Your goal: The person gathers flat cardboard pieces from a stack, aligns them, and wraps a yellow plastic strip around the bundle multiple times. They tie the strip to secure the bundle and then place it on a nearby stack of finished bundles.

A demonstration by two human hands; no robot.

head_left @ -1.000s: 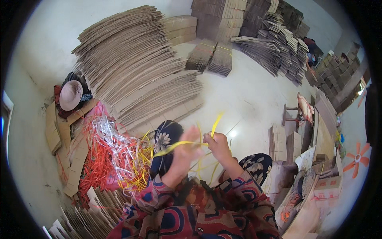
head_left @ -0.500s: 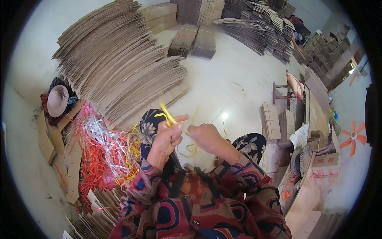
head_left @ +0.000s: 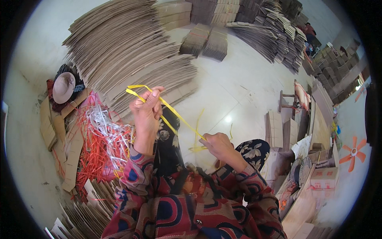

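Observation:
A narrow yellow plastic strap (head_left: 178,113) stretches between my two hands in front of my lap. My left hand (head_left: 146,115) is raised and closed on it, thumb pressed against the fingers, with a folded loop of strap standing out past the thumb. A loose tail of the strap hangs below that hand. Lower and to the right, my right hand (head_left: 219,145) pinches the other end between thumb and fingers. More yellow strap lies on the floor beyond my right hand.
A long leaning row of cardboard sheets (head_left: 119,44) fills the far left. Red, white and yellow straps (head_left: 99,147) lie heaped at my left, beside a hat (head_left: 63,87). Bundled cardboard (head_left: 195,39) stands ahead. At right are a stool (head_left: 287,99), a carton (head_left: 324,177) and an orange fan (head_left: 353,153).
My hands have drawn apart: the left went up and left, the right slightly right and down. The yellow strap, bunched before, now runs taut between them. The whole view has shifted slightly.

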